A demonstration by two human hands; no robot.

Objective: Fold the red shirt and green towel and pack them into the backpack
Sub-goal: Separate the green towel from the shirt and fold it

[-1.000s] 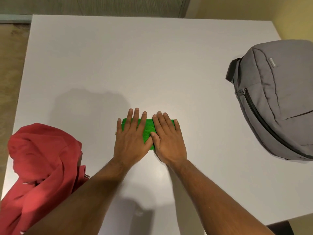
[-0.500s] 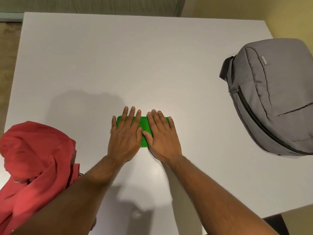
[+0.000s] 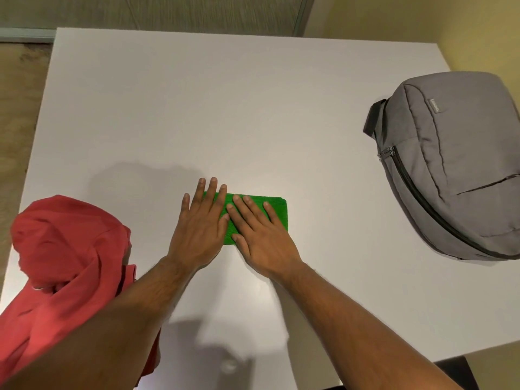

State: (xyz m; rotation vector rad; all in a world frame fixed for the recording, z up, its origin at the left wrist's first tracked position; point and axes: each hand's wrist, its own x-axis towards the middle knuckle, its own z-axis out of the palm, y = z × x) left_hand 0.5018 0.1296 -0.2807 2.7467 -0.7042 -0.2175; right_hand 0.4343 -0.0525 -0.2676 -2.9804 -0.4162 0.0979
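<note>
Green towel pinned flat under both palms, mid-counter!

The green towel [image 3: 277,211], folded into a small rectangle, is pressed onto the white counter [image 3: 225,108] by the left hand [image 3: 201,228] and right hand [image 3: 260,236], fingers [image 3: 213,192] straight and slightly spread, thumbs meeting over the cloth. The red shirt [image 3: 64,263] is heaped, unfolded, at the left edge. The grey backpack [image 3: 455,164] is laid zipped at the right, well apart.
</note>
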